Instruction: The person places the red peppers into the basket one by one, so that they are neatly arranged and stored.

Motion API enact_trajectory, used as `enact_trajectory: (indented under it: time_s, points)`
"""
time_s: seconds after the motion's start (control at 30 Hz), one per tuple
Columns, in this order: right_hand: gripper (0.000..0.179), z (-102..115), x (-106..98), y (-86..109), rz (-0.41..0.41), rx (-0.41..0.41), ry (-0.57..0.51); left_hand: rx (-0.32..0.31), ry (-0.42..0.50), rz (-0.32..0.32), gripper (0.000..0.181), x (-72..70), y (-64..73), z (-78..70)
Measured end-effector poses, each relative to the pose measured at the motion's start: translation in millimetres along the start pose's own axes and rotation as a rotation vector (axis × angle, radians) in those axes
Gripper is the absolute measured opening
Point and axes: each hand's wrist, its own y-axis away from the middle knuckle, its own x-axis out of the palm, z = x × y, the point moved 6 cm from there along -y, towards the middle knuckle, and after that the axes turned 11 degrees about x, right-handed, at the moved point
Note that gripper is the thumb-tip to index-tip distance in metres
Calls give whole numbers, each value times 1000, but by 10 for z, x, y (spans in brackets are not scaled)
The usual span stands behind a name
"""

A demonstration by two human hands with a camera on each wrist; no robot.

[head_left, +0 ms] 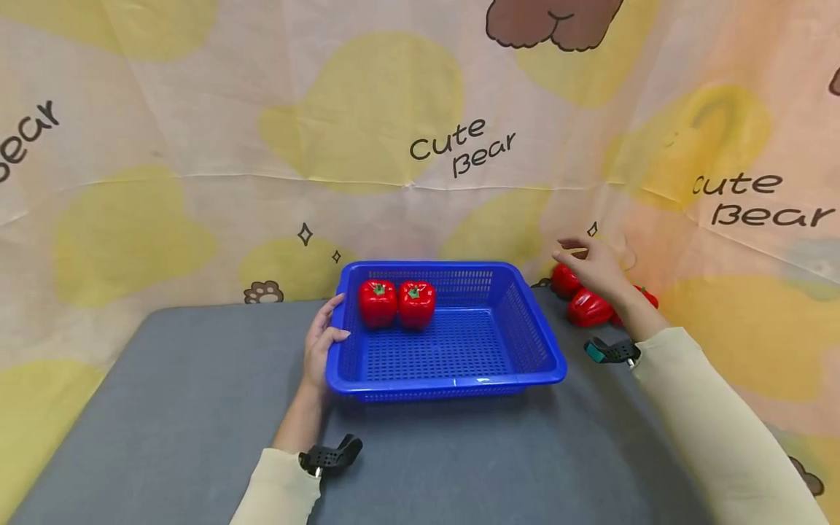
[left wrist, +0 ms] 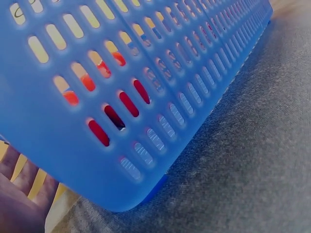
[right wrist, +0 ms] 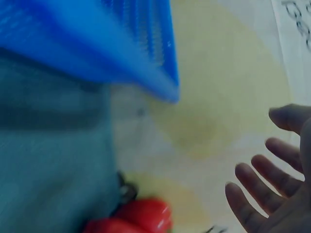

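Note:
A blue plastic basket (head_left: 446,379) with slotted walls stands on the grey table, seen also in the left wrist view as a slotted wall (left wrist: 180,73). Two red bell peppers (head_left: 416,305) sit side by side in its left back part. My left hand (head_left: 321,343) holds the basket's left rim, the thumb over the edge. Off to the right of the basket, my right hand (head_left: 596,270) hovers over several more red bell peppers (head_left: 589,308), partly hidden by the hand and forearm. Spread fingers (right wrist: 262,189) and nothing held show in the right wrist view.
The grey table (head_left: 197,394) extends left of and in front of the basket. A patterned cloth (head_left: 367,117) with printed words hangs directly behind the table and along its right side. Black bands with small devices (head_left: 331,456) sit on both wrists.

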Motion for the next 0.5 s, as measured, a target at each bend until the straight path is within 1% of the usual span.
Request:
enact_trajectory:
  time_s: [0.17,0.23,0.37,0.4,0.5]
  points:
    - [49,-351,-136,70,-90,90,-20,11,0,-6,60,-1,-20,-5]
    - [48,-491,-177,83,-137,144,-15,15,-3,-7,61,-2,-24,-9]
    - [50,-765,-220,105,-202,257,-11,8,-9,-2,60,-2,-17,-3]
    - [50,-824,-221,106,-213,276,-13,4,-15,-1,60,-4,-10,-2]
    - [50,-954,-220,97,-241,300,-6,-5,-19,5,60,8,-2,-26]
